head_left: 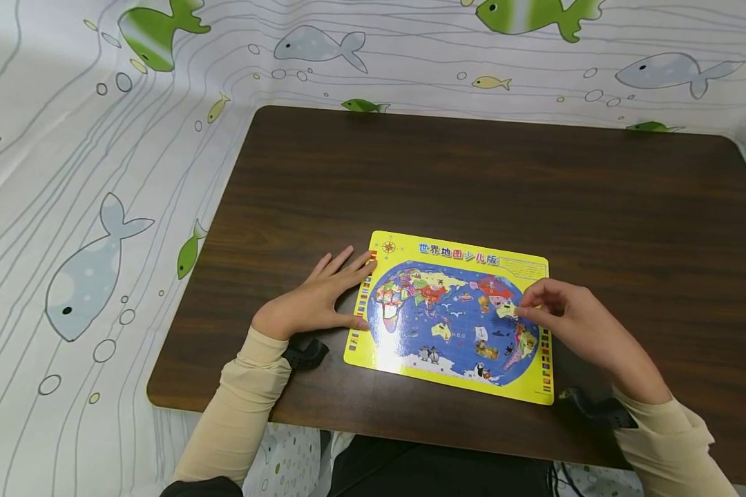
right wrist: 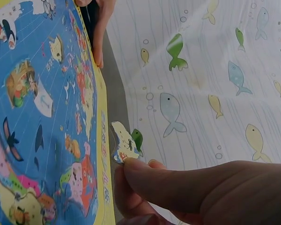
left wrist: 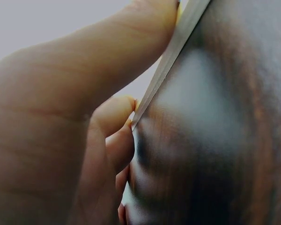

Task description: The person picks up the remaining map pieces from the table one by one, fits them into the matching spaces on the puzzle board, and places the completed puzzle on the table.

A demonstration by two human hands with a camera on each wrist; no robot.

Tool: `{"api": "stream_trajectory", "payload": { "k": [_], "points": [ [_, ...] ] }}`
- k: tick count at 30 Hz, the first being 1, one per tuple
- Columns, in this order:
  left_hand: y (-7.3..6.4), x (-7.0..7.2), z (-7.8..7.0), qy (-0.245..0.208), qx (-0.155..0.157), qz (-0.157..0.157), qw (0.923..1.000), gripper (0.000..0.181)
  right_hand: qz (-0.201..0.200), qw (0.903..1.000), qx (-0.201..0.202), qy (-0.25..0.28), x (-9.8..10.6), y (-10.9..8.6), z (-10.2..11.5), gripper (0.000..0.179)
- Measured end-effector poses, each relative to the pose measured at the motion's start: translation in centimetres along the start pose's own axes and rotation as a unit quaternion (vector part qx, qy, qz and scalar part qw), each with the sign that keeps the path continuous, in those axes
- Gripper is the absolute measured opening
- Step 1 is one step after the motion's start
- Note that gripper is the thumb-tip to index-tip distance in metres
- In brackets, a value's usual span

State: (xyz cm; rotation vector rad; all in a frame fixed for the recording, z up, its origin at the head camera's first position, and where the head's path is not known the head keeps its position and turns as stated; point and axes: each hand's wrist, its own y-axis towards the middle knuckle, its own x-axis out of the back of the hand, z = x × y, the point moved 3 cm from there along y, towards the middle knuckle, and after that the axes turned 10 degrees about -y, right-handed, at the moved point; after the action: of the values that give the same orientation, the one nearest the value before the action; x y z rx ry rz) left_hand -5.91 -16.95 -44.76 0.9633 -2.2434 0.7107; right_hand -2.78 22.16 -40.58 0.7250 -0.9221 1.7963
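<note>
A yellow-bordered world map puzzle board (head_left: 410, 378) lies on the dark wooden table, slightly turned. My right hand (head_left: 568, 317) is over the board's right part, pinching a small pale yellow puzzle piece (right wrist: 124, 143) between thumb and fingertips. In the right wrist view the piece shows clear of the board's face, with a little blue and red printed on it. Spread out at the board's left edge, my left hand (head_left: 320, 293) rests with its fingertips and thumb on the border. The left wrist view shows that thumb (left wrist: 84, 70) against the board's thin edge.
The brown table (head_left: 472, 186) extends behind the board and to both sides. A white cloth with fish prints (head_left: 410, 62) hangs behind it and along the left. Dark wrist straps (head_left: 307, 353) sit at both sleeves.
</note>
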Motion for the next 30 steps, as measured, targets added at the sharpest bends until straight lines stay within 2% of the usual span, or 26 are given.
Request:
{"api": "stream_trajectory", "payload": {
  "k": [15,30],
  "points": [
    [-0.1,0.1,-0.1,0.001,-0.006,0.000,1.0000,0.110,0.017,0.9990,0.040,0.012,-0.5,2.0,2.6,0.013],
    [0.0,-0.1,0.2,0.005,0.000,0.001,1.0000,0.110,0.024,0.9965,0.072,0.035,-1.4,2.9,4.1,0.007]
  ]
}}
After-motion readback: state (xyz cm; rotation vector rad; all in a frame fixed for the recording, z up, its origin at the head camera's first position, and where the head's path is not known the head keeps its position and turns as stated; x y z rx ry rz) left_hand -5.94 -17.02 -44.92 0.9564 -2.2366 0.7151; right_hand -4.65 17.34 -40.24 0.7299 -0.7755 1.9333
